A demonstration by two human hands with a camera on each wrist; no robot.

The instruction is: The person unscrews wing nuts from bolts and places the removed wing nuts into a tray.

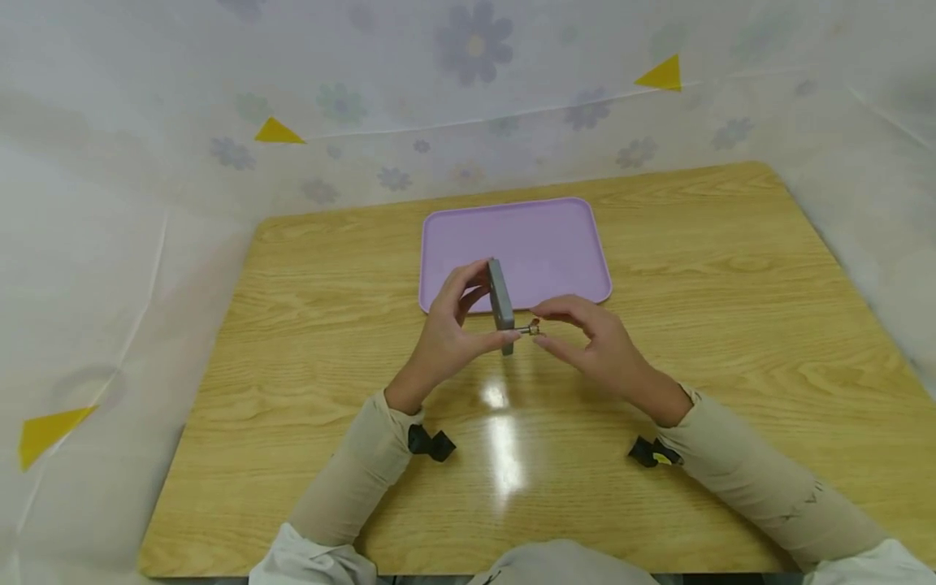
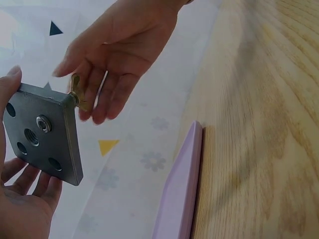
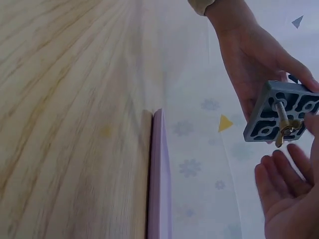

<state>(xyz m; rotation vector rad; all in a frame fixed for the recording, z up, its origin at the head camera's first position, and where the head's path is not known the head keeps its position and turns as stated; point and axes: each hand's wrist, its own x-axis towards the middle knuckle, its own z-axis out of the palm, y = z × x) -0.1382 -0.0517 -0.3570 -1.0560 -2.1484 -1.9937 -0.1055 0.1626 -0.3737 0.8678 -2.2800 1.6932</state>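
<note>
My left hand point(image 1: 455, 329) grips a square grey metal plate point(image 1: 500, 294) by its edges, holding it upright above the table. Several round holes show on the plate's face in the left wrist view, one filled by a bolt's socket head point(image 2: 44, 123). From the ribbed other side sticks the bolt's threaded shank point(image 3: 281, 110), carrying a brass wing nut point(image 3: 285, 131). My right hand point(image 1: 603, 345) is beside the wing nut, thumb and fingers parted around it and not pinching it. Whether a fingertip touches the nut is hard to tell.
A shallow lilac tray point(image 1: 512, 236) lies on the wooden table point(image 1: 329, 325) just beyond the hands. Behind the table hangs a pale flowered sheet point(image 1: 409, 97) with yellow triangles. A black strap point(image 1: 431, 444) circles the left sleeve, and another black strap point(image 1: 654, 452) the right.
</note>
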